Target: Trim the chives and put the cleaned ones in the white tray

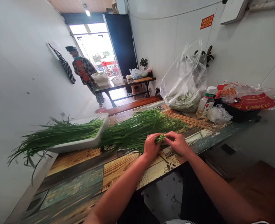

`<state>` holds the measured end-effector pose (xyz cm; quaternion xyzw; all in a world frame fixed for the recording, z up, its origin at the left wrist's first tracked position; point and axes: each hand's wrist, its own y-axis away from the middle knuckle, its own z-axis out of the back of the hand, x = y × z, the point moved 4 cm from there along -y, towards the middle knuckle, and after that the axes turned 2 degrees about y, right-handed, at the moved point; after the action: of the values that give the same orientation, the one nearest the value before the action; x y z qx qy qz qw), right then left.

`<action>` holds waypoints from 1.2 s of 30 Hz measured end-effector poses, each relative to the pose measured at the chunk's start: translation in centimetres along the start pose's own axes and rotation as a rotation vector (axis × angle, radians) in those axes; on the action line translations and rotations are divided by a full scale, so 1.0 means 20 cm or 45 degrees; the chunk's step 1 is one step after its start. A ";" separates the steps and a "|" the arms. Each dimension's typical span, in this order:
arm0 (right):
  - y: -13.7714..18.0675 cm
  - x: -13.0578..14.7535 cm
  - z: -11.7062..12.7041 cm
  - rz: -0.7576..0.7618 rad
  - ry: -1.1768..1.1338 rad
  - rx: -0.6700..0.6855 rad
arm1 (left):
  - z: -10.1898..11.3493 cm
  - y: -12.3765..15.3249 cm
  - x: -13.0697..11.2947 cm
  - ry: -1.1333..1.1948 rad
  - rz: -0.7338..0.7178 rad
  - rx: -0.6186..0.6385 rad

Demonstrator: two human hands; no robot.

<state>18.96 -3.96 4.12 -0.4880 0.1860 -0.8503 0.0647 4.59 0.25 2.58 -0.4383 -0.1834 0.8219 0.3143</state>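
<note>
Wrapped in my left hand [151, 146] is a small bunch of garlic chives [160, 138], its pale stem ends pointing right. My right hand [180, 144] is closed in a pinch at those stem ends, close against the left. Just beyond both hands, a large heap of garlic chives [137, 126] lies across the table with its leaves to the left. More long green leaves [81, 128] fill a white tray [81, 143] on the left and hang over its side. Thin wooden skewers [195, 122] lie on the table to the right of the heap.
A clear plastic bag of greens [184, 101], a bottle [206, 104], a crumpled bag [220, 114] and a black container [244, 114] with red packaging line the table's far right. A person [83, 70] stands by another table [125, 84] near the doorway.
</note>
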 end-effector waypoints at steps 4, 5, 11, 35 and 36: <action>0.01 -0.01 -0.01 -0.015 -0.015 -0.124 | -0.01 -0.01 0.02 0.047 0.061 0.048; 0.01 -0.01 -0.01 0.012 -0.007 -0.150 | -0.01 -0.02 0.02 0.076 0.076 0.064; 0.02 -0.04 -0.01 0.017 0.035 -0.199 | 0.01 -0.04 0.02 0.248 0.184 0.098; 0.00 0.04 0.04 0.142 -0.075 -0.044 | -0.01 -0.04 0.02 0.113 0.126 0.156; 0.00 0.02 0.04 0.127 -0.098 -0.078 | -0.01 -0.04 0.02 0.098 0.125 0.163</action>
<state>19.41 -4.28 4.75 -0.5124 0.2332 -0.8205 0.0991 4.86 1.18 2.63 -0.4571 -0.0965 0.8288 0.3080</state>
